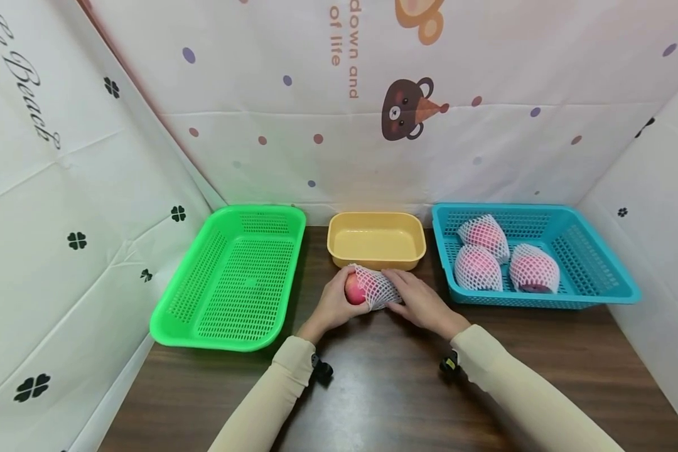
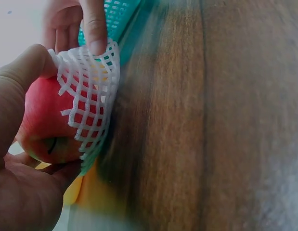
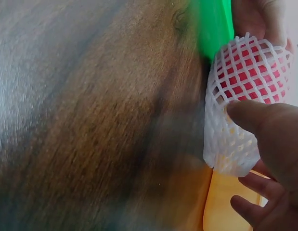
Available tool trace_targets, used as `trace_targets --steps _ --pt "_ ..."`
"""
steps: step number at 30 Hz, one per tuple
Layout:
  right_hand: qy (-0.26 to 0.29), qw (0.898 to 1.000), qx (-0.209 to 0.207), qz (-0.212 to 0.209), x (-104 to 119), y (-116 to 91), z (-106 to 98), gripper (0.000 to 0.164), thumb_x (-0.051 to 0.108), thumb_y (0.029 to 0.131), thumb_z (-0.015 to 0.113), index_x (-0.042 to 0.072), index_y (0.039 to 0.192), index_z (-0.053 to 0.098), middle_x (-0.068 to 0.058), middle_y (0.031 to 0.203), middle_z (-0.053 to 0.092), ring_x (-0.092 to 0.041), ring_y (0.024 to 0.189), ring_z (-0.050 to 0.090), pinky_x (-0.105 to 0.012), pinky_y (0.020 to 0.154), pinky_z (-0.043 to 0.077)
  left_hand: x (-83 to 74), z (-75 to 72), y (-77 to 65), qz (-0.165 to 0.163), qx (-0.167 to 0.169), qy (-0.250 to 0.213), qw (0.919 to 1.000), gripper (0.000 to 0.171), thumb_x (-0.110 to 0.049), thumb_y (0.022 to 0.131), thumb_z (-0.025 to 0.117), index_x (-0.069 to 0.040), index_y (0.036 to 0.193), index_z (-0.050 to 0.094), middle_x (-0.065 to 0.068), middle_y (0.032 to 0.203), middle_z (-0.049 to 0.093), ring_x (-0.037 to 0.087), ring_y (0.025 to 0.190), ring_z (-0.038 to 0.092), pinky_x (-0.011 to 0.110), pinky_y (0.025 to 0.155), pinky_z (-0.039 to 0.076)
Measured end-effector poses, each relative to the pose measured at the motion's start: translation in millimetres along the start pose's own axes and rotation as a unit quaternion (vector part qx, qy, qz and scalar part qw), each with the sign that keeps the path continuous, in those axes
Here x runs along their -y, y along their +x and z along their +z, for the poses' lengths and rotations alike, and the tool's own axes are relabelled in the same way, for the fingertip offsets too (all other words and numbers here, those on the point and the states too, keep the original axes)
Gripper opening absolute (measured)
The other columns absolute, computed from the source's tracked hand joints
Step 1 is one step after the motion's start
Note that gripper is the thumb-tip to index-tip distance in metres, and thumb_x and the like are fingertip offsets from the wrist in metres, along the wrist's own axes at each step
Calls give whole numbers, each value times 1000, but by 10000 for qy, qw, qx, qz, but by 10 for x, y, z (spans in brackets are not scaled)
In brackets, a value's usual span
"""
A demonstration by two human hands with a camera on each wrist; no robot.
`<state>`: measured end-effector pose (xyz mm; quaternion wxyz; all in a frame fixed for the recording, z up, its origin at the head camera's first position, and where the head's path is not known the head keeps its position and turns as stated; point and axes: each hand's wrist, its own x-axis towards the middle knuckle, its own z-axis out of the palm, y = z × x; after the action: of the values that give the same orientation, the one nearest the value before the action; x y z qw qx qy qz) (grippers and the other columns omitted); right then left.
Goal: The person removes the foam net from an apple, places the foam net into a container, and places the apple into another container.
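Note:
A red apple (image 1: pixel 355 289) lies partly inside a white foam net sleeve (image 1: pixel 380 290), close in front of the yellow basin. My left hand (image 1: pixel 335 302) grips the apple, thumb and fingers around its bare stem end, as the left wrist view shows. The sleeve (image 3: pixel 245 82) covers the other side of the apple, and its far end extends past the fruit without filling. My right hand (image 1: pixel 424 302) holds the sleeve near that loose end. In the right wrist view its thumb (image 3: pixel 250 114) lies on the mesh, with some fingers behind it.
A green basket (image 1: pixel 226 342) stands at the left, a small yellow basin (image 1: pixel 376 258) at the back middle. The blue basket (image 1: pixel 593 282) at the right holds three net-wrapped fruits (image 1: pixel 478 269). Printed cloth walls (image 1: pixel 339 169) enclose the dark wooden table (image 1: pixel 384 402) behind and at both sides.

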<state>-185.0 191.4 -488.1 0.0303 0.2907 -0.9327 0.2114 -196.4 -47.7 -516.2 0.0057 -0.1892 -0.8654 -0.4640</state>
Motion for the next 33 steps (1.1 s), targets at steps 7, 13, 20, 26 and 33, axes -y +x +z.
trace_targets --steps 7,13,20,26,33 --pt "-393 9980 -354 -347 17 39 -2 56 24 93 78 6 143 57 -13 131 64 -31 119 61 -52 103 50 -16 -34 -45 61 -66 -43 10000 79 -17 74 88 -7 140 46 13 130 61 24 112 62 40 98 53" --pt "-551 9954 -547 -562 34 45 18 43 21 95 75 8 135 64 -8 118 70 -26 106 65 -46 95 54 3 -53 -90 65 -155 -85 9998 80 -15 73 88 -9 140 46 13 128 63 24 110 63 39 97 53" --pt "-728 9938 -622 -569 80 74 -4 32 18 94 76 9 124 71 -6 107 72 -24 99 64 -44 93 54 24 -79 -134 44 -276 -210 9994 82 -15 72 89 -10 141 45 12 129 63 24 110 63 39 95 53" --pt "-1016 9912 -603 -588 116 103 -77 24 15 92 78 11 115 73 -4 102 73 -24 96 64 -43 94 53 43 -114 -184 -188 -430 -266 9985 80 -15 72 88 -11 138 43 12 127 63 22 109 63 37 93 54" --pt "-1180 9893 -548 -656 148 125 -154 24 15 92 78 11 114 73 -4 103 75 -24 99 65 -43 96 52 92 -158 -264 -297 -547 -273 9977 78 -17 74 86 -12 138 43 11 127 62 22 108 64 36 91 55"
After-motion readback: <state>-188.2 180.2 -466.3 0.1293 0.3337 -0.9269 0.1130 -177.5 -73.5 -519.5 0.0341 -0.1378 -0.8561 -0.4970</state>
